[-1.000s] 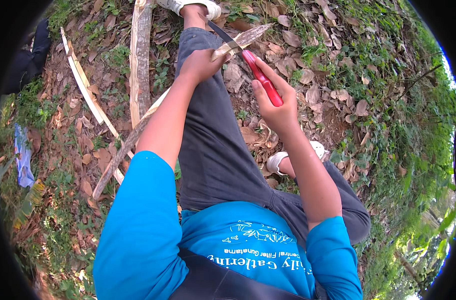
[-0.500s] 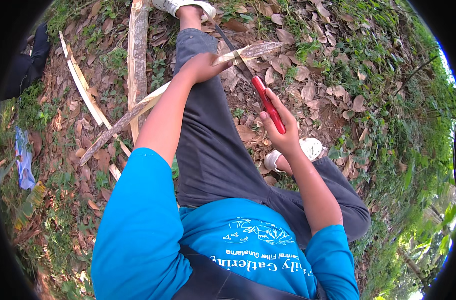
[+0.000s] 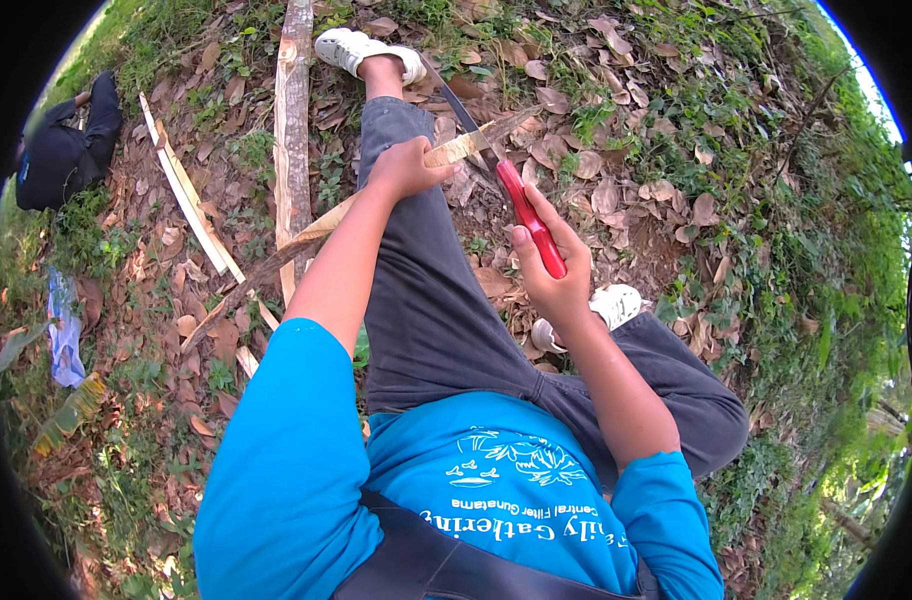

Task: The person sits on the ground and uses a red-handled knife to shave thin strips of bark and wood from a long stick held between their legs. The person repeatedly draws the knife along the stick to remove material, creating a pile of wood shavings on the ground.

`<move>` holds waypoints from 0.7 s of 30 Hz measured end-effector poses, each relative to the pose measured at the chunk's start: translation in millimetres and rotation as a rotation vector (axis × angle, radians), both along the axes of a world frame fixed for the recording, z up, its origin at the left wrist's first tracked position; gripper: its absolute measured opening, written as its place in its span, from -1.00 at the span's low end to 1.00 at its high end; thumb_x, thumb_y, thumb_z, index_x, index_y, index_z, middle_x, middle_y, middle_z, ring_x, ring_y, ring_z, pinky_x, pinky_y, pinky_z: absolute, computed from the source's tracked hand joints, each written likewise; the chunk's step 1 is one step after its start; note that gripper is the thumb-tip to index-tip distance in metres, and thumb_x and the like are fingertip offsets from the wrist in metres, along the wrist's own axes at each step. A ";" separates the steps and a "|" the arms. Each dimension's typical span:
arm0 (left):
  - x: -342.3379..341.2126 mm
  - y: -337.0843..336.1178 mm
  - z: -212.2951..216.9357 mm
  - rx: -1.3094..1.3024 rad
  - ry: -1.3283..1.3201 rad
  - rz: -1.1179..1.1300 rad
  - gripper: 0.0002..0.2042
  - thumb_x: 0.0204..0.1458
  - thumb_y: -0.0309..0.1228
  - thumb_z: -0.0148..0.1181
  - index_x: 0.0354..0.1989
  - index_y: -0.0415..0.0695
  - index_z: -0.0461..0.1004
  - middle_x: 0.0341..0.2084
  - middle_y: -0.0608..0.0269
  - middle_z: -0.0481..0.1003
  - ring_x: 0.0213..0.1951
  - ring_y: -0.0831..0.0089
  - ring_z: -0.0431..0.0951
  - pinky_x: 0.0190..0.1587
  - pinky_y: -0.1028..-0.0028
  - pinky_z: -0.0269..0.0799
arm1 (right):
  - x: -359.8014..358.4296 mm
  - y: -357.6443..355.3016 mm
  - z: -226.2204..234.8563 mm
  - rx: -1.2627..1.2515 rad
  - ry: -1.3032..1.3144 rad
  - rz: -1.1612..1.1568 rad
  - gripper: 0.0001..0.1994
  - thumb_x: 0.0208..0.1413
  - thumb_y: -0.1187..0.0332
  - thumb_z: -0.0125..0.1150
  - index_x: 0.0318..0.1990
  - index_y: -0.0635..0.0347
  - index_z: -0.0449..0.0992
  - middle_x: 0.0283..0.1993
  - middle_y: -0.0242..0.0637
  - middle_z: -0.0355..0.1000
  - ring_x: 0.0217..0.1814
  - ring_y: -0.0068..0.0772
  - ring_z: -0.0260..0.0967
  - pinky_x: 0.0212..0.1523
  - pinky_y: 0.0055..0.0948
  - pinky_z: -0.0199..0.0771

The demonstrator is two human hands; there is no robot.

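Just slid the blade [image 3: 466, 115] back in a bit, with less metal between the red handle [image 3: 533, 220] and the stick [image 3: 468, 148] than 0.5 s ago. Looks like working in strokes, so probably mid-cut; can't tell how deep. Holding that stick slantwise over the outstretched leg [image 3: 416, 260]. Gripping it above the leg with closed left hand [image 3: 411, 168] fingers, and wrapping the right hand [image 3: 558, 275] round the handle, right of the leg. Also got 1 half-peeled log [image 3: 296, 120] left of the leg.

I see a wood strip [image 3: 458, 150] over the person's left leg [image 3: 418, 260] and the log [image 3: 292, 130] beside it; right of the left hand [image 3: 410, 170], a blade [image 3: 466, 116] crosses the strip. Farther left lies a slat [image 3: 189, 198].
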State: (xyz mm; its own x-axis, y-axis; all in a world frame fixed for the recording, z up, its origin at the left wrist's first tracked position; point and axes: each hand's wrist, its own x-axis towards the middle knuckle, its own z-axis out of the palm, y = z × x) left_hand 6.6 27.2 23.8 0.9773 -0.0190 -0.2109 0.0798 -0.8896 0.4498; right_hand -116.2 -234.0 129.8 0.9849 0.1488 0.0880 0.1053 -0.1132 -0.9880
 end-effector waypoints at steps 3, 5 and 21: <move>1.5 -0.9 4.9 -0.008 -0.075 0.001 -0.40 -0.03 0.23 0.41 -0.22 -0.15 0.58 -0.30 -0.07 0.67 -0.13 -0.08 0.68 -0.08 0.07 0.56 | 1.6 0.1 5.8 -0.022 0.004 -0.005 -0.49 0.35 0.42 0.26 0.44 0.16 0.40 -0.06 -0.34 0.61 -0.29 -0.77 0.34 -0.23 -0.63 0.41; 4.0 -7.9 14.3 0.141 -0.099 -0.006 -0.42 0.00 0.20 0.40 -0.17 -0.13 0.55 -0.28 -0.07 0.67 -0.14 -0.09 0.68 -0.11 0.05 0.56 | 2.6 -1.6 6.4 -0.052 0.049 -0.012 -0.48 0.35 0.43 0.27 0.44 0.17 0.40 -0.04 -0.35 0.60 -0.29 -0.77 0.35 -0.24 -0.64 0.41; 11.1 10.7 -8.2 0.027 -0.118 -0.036 -0.57 0.08 -0.06 0.35 -0.03 -0.10 0.49 -0.29 -0.16 0.65 -0.17 -0.17 0.66 -0.10 -0.04 0.56 | 11.7 8.0 -11.2 -0.046 0.071 0.020 -0.50 0.33 0.44 0.28 0.41 0.15 0.45 -0.16 -0.42 0.58 -0.32 -0.79 0.32 -0.27 -0.66 0.39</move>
State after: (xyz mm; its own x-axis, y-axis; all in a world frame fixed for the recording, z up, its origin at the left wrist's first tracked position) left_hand 17.7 37.9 15.6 0.9942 -0.0504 -0.0950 -0.0047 -0.9030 0.4296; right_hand -104.5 -226.1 118.6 0.9852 0.1709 0.0111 0.0383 -0.1568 -0.9869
